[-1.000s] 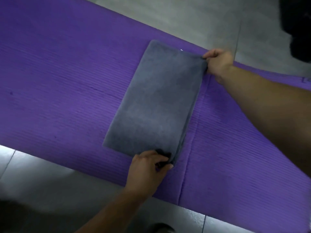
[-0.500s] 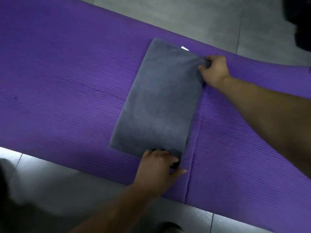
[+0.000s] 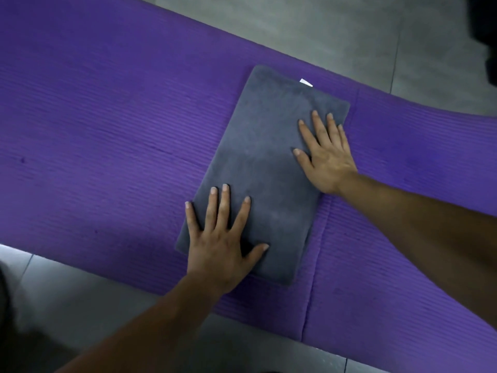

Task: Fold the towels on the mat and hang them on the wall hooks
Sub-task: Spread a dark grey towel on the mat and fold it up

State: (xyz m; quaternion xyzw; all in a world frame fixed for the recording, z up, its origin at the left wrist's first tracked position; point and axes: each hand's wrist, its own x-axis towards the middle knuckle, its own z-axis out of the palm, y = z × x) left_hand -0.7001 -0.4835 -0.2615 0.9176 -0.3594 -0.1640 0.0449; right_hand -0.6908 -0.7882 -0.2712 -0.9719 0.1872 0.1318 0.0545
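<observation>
A grey towel (image 3: 269, 162), folded into a narrow rectangle, lies flat on the purple mat (image 3: 107, 135). A small white tag (image 3: 306, 82) peeks out at its far edge. My left hand (image 3: 223, 238) rests flat on the towel's near left part with its fingers spread and straight. My right hand (image 3: 326, 154) lies flat on the far right part, fingers straight, palm near the towel's right edge. Neither hand holds anything. No wall hooks are in view.
The mat lies on a grey tiled floor (image 3: 295, 28), seen beyond it and in front of it (image 3: 80, 292). A seam (image 3: 317, 251) crosses the mat right of the towel. A dark object (image 3: 486, 36) sits at the top right corner.
Both hands let go of the towel's right-hand corners and now lie flat on top of it with the fingers spread. The towel lies where it was.
</observation>
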